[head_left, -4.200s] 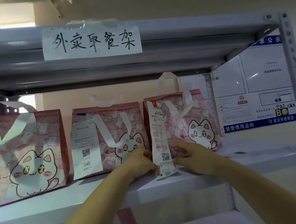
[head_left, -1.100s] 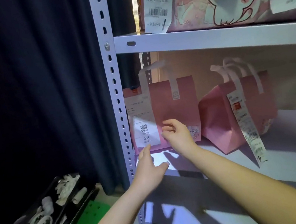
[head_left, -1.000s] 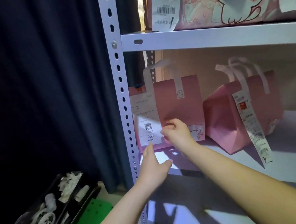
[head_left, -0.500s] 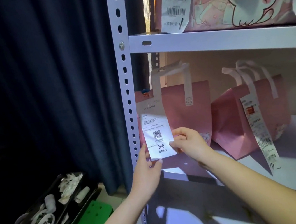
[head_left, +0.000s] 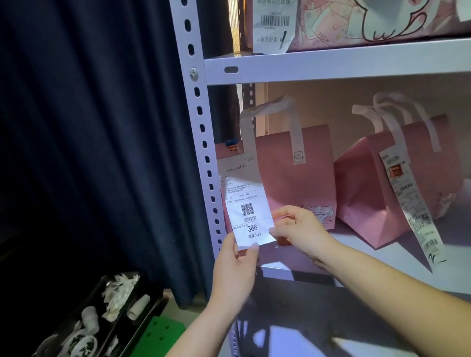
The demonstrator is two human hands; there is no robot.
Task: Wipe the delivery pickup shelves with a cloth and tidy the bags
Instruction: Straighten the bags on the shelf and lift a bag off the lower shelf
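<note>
Receipt [head_left: 248, 206] on pink bag [head_left: 297, 179] pinched at bottom corners between left hand [head_left: 237, 268] and right hand [head_left: 298, 230].

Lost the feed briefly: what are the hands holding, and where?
Both hands, left and right, pinch the receipt on the left pink bag by its bottom edge.

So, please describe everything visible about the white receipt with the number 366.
The receipt is a thin white paper slip hanging down the front of the left pink bag. It shows "luckin coffee", small print, a QR code and 366. The left hand pinches its bottom edge; the right hand pinches its lower right corner.
</note>
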